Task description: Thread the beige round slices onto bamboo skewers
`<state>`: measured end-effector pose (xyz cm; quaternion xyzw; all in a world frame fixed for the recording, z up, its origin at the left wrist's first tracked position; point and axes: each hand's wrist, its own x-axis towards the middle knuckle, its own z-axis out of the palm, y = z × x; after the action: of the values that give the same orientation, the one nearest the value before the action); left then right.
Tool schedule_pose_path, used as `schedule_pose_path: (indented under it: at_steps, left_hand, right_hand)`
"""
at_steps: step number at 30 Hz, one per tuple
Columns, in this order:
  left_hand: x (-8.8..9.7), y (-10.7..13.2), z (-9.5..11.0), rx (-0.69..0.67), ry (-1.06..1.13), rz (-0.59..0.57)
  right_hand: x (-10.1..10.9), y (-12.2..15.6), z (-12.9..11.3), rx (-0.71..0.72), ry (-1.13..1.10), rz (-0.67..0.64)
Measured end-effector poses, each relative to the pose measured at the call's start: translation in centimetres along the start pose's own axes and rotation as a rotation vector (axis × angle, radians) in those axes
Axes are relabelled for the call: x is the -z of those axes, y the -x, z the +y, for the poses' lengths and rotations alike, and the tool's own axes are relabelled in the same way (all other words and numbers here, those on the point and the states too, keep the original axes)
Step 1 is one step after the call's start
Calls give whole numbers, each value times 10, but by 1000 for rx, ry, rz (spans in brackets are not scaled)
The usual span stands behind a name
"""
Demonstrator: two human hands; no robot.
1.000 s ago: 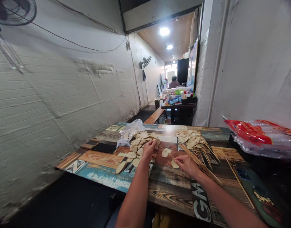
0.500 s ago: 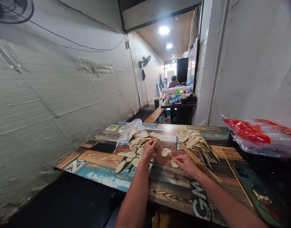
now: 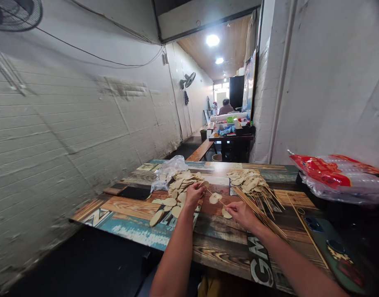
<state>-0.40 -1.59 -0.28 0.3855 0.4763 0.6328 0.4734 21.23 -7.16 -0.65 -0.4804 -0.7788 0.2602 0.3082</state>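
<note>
Over the middle of the table, my left hand point(image 3: 194, 194) is closed in a pinch on a pale flat slice point(image 3: 204, 184) at the far end of a thin wooden skewer. My right hand point(image 3: 241, 213) grips the skewer's near part between thumb and fingers. Midway along it sits another slice point(image 3: 215, 198), and one more slice point(image 3: 226, 212) is beside my right fingertips. Left of my hands lies a heap of loose slices point(image 3: 180, 184). To the right are a pile of skewered slices point(image 3: 251, 183) and a bundle of bare skewers point(image 3: 263, 216).
A clear plastic bag point(image 3: 173, 165) lies behind the loose slices, near a black flat object point(image 3: 135, 192). At the right are a phone point(image 3: 334, 251), a single skewer point(image 3: 311, 237) and a red plastic package point(image 3: 331, 171). Farther back, a person point(image 3: 226, 108) sits beyond a cluttered table point(image 3: 232, 138).
Both hands keep nearly the same pose and grip. The view has shifted only slightly.
</note>
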Motion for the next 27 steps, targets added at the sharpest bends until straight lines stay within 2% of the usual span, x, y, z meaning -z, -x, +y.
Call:
schedule_pose_path:
  at_steps: [10,16,20,27]
  left_hand:
    - [1,-2,-3,-52,-95,-22]
    - [-5,2,-5,-103,-131,-28]
    - [-9,3,-5,-39,-32,-27]
    - [-3,-2,-2,173,269,-89]
  right_hand:
    - [1,0,0,-22,47,-16]
    - [-3,-1,4,-42,52,9]
    - [-5,-1,4,-28,48,22]
    - [-1,2,-3,10,-42,34]
